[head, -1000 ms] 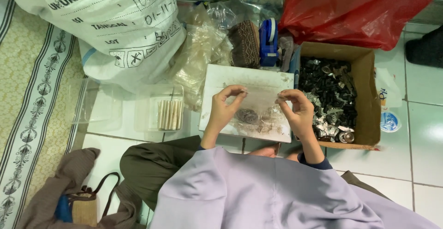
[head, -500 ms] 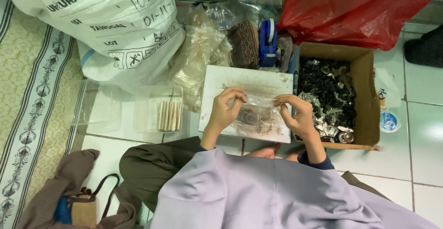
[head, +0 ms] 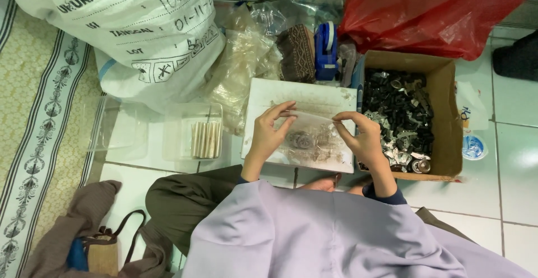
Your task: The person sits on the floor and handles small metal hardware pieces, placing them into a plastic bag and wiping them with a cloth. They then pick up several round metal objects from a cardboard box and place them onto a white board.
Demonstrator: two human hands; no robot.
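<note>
My left hand [head: 268,134] and my right hand [head: 361,138] both pinch the top edge of a small clear plastic bag [head: 311,135] that holds small dark round metal parts. The bag hangs just above a white board [head: 302,96] lying on the floor in front of my knees. My left hand grips the bag's left corner and my right hand its right corner. A cardboard box [head: 445,115] full of small black and silver metal parts [head: 398,115] stands just right of my right hand.
A big white printed sack [head: 117,26] lies at the back left and a red plastic bag [head: 431,9] at the back right. Clear bags [head: 241,70], a blue tape dispenser [head: 325,51], a clear tray of pale sticks [head: 204,139] and a brown bag [head: 98,250] surround me.
Both hands have shifted a little along the bag's top edge, the fingertips drawing closer to its corners. The bag has stayed above the white board.
</note>
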